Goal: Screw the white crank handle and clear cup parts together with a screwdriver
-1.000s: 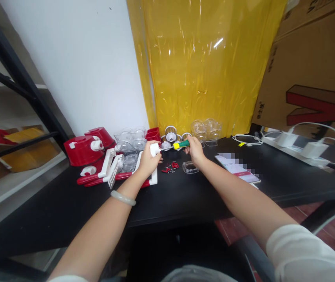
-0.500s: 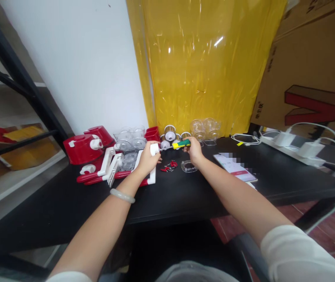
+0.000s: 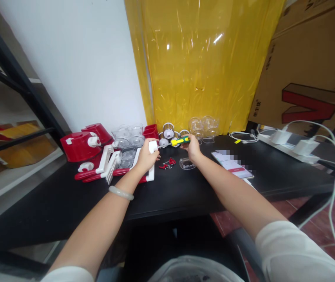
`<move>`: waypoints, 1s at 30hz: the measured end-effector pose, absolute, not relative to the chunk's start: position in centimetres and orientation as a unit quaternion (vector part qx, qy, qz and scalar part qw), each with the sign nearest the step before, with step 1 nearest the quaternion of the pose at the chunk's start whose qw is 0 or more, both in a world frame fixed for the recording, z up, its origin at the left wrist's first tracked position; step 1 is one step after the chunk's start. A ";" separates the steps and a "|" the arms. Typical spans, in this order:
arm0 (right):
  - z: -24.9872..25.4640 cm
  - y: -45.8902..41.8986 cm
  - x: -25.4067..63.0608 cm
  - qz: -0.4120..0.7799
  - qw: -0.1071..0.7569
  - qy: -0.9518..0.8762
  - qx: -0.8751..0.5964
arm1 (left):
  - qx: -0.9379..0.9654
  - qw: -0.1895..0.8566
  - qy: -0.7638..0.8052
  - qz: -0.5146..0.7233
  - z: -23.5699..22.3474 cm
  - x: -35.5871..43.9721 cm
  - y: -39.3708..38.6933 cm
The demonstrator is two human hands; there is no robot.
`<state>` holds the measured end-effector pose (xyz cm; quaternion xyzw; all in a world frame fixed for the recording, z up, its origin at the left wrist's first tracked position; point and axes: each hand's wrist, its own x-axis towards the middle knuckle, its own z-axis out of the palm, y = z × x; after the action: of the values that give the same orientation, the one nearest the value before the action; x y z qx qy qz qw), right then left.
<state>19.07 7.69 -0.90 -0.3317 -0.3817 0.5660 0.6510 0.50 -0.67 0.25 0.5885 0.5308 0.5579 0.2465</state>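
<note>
My left hand (image 3: 145,156) is closed around a white plastic part (image 3: 153,147), whose rounded end faces right. In my right hand (image 3: 192,149) is a screwdriver (image 3: 180,141) with a green and yellow handle. Its shaft points left at the white part; whether the tip touches inside cannot be made out. Below, between the hands, lie small red pieces and screws (image 3: 167,163). A clear plastic ring-like piece (image 3: 187,164) rests under my right hand. White frames with red handles (image 3: 108,168) lie left of my left hand.
Red housings (image 3: 79,147), clear plastic cups (image 3: 129,135), a red square cup (image 3: 150,131) and metal drums (image 3: 168,131) stand along the back. More clear parts (image 3: 204,127) stand right of them. A phone (image 3: 232,164) and a power strip (image 3: 287,149) with cables lie on the right.
The screwdriver handle has turned, showing more yellow and green stripes now. Both hands keep their hold in nearly the same place, while the whole view shifts slightly.
</note>
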 end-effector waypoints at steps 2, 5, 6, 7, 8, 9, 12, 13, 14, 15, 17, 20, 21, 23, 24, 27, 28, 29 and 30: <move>-0.8 7.7 19.1 0.560 0.660 -0.382 -0.325 | 0.586 0.247 0.532 0.558 0.4 0.6 -0.8; -0.7 7.5 19.2 0.547 0.662 -0.395 -0.326 | 0.588 0.247 0.527 0.562 0.3 0.6 -0.8; -0.7 7.4 19.2 0.544 0.661 -0.401 -0.327 | 0.588 0.248 0.525 0.563 0.3 0.6 -0.7; -0.7 7.4 19.2 0.541 0.659 -0.407 -0.327 | 0.589 0.248 0.523 0.564 0.2 0.5 -0.7; -0.7 7.3 19.2 0.540 0.657 -0.412 -0.328 | 0.589 0.248 0.521 0.566 0.2 0.5 -0.7; -0.7 7.2 19.2 0.537 0.657 -0.415 -0.328 | 0.588 0.247 0.520 0.567 0.2 0.5 -0.7; -0.8 7.1 19.1 0.531 0.653 -0.423 -0.334 | 0.589 0.241 0.519 0.571 0.4 0.7 -0.9; -0.8 7.0 19.1 0.531 0.651 -0.425 -0.338 | 0.590 0.239 0.518 0.571 0.4 0.8 -1.0; -0.8 7.0 19.1 0.529 0.650 -0.426 -0.341 | 0.592 0.239 0.516 0.571 0.5 0.8 -1.1; -0.8 7.0 19.1 0.527 0.651 -0.426 -0.343 | 0.594 0.237 0.514 0.571 0.5 0.8 -1.1; -0.7 7.1 19.1 0.527 0.657 -0.417 -0.342 | 0.599 0.235 0.510 0.570 0.5 0.8 -1.1; -0.5 7.3 19.2 0.550 0.665 -0.388 -0.325 | 0.601 0.231 0.507 0.572 0.3 0.7 -0.9; -0.5 7.3 19.2 0.558 0.664 -0.381 -0.319 | 0.600 0.231 0.508 0.573 0.3 0.6 -0.8; -0.5 7.3 19.2 0.564 0.663 -0.381 -0.313 | 0.598 0.230 0.509 0.575 0.2 0.5 -0.7; -0.5 7.3 19.2 0.561 0.662 -0.384 -0.314 | 0.597 0.228 0.510 0.575 0.2 0.4 -0.6; -0.5 7.2 19.2 0.549 0.663 -0.396 -0.321 | 0.600 0.220 0.512 0.574 0.3 0.5 -0.7; -0.5 7.2 19.1 0.545 0.663 -0.399 -0.322 | 0.602 0.217 0.512 0.573 0.3 0.6 -0.7; -0.5 7.2 19.1 0.544 0.663 -0.401 -0.323 | 0.603 0.216 0.511 0.573 0.3 0.6 -0.8; -0.6 7.2 19.1 0.543 0.661 -0.403 -0.325 | 0.605 0.216 0.510 0.572 0.4 0.6 -0.8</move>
<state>19.12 7.16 -0.55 -0.3254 -0.4027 0.5428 0.6613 0.62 -0.81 0.35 0.6048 0.5100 0.5722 0.2162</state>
